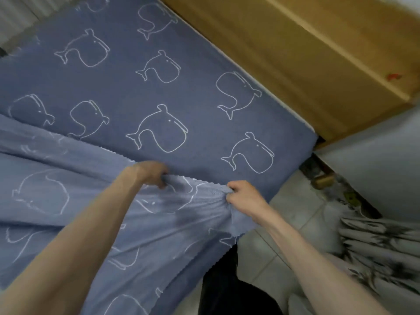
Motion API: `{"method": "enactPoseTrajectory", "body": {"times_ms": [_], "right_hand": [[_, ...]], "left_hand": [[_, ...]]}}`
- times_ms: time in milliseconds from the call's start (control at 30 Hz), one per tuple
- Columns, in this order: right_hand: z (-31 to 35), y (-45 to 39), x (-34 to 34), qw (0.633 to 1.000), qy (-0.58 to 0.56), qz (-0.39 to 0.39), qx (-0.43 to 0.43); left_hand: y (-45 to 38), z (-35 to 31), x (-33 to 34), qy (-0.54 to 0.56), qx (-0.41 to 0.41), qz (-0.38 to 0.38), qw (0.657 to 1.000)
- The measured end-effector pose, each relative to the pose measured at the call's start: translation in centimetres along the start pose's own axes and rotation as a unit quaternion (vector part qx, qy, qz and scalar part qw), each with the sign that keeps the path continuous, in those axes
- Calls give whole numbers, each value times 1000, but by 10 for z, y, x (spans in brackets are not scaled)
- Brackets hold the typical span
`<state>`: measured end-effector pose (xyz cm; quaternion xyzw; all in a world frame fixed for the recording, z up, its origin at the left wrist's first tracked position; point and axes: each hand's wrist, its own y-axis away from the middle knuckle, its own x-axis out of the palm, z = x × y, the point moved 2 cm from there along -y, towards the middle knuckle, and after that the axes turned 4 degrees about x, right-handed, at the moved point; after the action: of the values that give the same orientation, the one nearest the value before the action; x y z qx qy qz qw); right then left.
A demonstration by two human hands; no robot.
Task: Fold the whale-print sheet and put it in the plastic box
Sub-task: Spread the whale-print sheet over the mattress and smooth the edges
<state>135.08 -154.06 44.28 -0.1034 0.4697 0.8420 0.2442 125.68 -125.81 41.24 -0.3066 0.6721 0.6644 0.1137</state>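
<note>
Left arm: bare, reached forward from the lower left, forearm stretched up toward the middle of the view.
Left hand [151,172]: knuckles up, fingers curled under, gripped a bunched edge of the whale-print sheet [186,201].
Right arm: bare, came in from the lower right, angled up and left.
Right hand [244,196]: fist closed, pinched the same edge, near the left hand, apart from it.
</note>
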Motion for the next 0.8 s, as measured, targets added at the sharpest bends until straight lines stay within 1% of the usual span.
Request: {"method": "enactPoseTrajectory", "body": {"times_ms": [33, 133, 200, 233, 300, 333, 367, 433, 467, 500, 533, 600, 633, 667, 700, 800], "right_hand": [[-11, -8, -8, 1000, 0, -3, -5], [-38, -36, -27, 1000, -14, 16, -14], [-54, -51, -44, 999, -22, 23, -12], [-65, -57, -56, 997, -60, 36, -20], [-87, -63, -92, 979, -182, 75, -44], [-102, -68, -115, 967, -241, 70, -49], [-118, -77, -137, 959, -278, 46, -45], [-153, -101, -172, 954, -299, 3, -17], [-168, -113, -184, 953, -303, 6, -2], [-182, -127, -191, 948, -318, 22, 7], [-196, -138, -197, 938, -344, 43, 14], [-222, -154, -202, 912, -404, 74, 23], [-236, -160, -203, 892, -442, 83, 33], [-246, -164, -202, 865, -492, 88, 44], [-251, -166, -199, 831, -547, 85, 50], [-265, -170, -192, 711, -699, 68, 30]], "left_hand": [[-11, 1, -8, 20, -1, -27, 999], [-39, 3, -51, 81, -13, -148, 986], [-50, 1, -87, 121, 17, -218, 968], [-54, -1, -106, 138, 37, -249, 958], [-64, -10, -148, 171, 73, -306, 934], [-75, -17, -165, 183, 86, -320, 925], [-92, -27, -179, 188, 86, -314, 927], [-139, -52, -188, 167, 61, -234, 956], [-164, -65, -186, 152, 50, -196, 967], [-187, -77, -185, 137, 37, -180, 973], [-206, -89, -184, 126, 21, -182, 975], [-230, -103, -184, 123, -14, -200, 972], [-239, -113, -185, 126, -26, -201, 971], [-243, -122, -186, 134, -35, -195, 971], [-244, -132, -186, 144, -39, -187, 971], [-251, -157, -192, 156, -29, -184, 970]]}}
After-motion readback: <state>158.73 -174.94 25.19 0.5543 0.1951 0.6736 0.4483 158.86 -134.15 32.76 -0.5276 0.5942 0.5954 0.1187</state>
